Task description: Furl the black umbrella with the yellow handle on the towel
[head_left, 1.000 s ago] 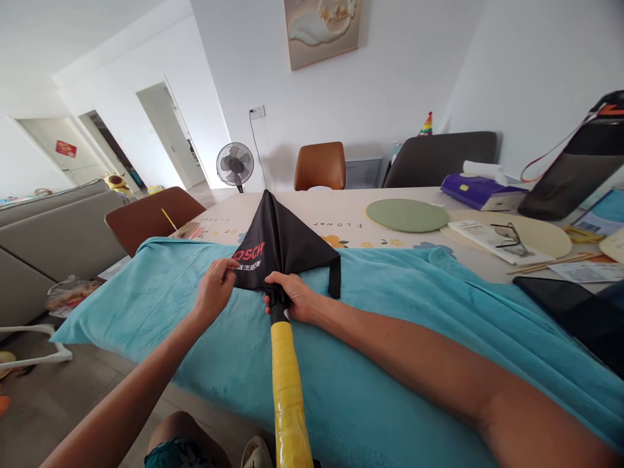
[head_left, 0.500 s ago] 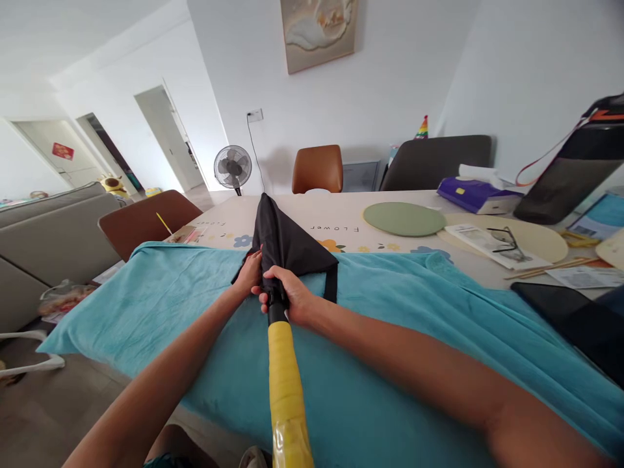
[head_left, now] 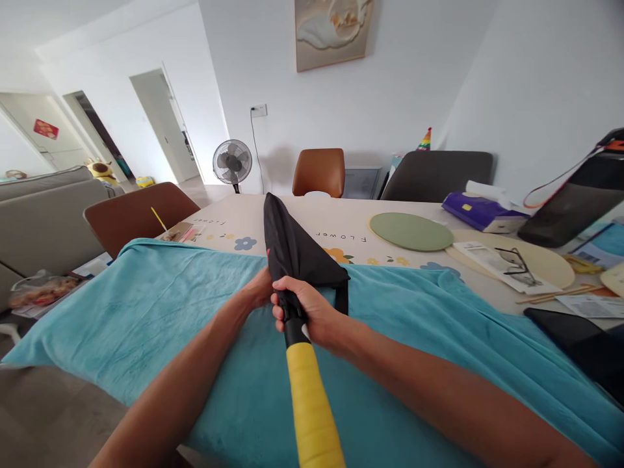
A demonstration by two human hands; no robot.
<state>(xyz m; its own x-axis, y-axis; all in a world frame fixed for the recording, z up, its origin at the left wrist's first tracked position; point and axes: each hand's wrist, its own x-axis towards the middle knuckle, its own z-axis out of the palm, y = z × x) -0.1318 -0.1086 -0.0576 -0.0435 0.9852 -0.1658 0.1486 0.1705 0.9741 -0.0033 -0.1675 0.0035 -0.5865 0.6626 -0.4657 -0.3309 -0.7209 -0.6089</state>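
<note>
A black umbrella [head_left: 292, 250] with a yellow tape-wrapped handle [head_left: 314, 406] points away from me above a turquoise cloth [head_left: 195, 325]. Its canopy is loosely folded, with one flap spread to the right and a black strap hanging from the corner. My right hand [head_left: 309, 305] is closed around the gathered lower canopy, just above the black collar of the handle. On the left side of the canopy, my left hand [head_left: 259, 287] presses round the fabric, its fingers mostly hidden behind it.
The cloth covers the near part of a table [head_left: 302, 218]. Toward the right lie a green placemat [head_left: 412, 232], eyeglasses [head_left: 519, 265] on papers, a purple tissue pack [head_left: 480, 211] and a dark tablet-like slab [head_left: 575, 338]. Chairs and a fan [head_left: 233, 162] stand beyond.
The left hand has slid further behind the canopy, so its fingers show less. The canopy's left edge is tucked in closer. The right hand keeps its hold, and the view has shifted slightly.
</note>
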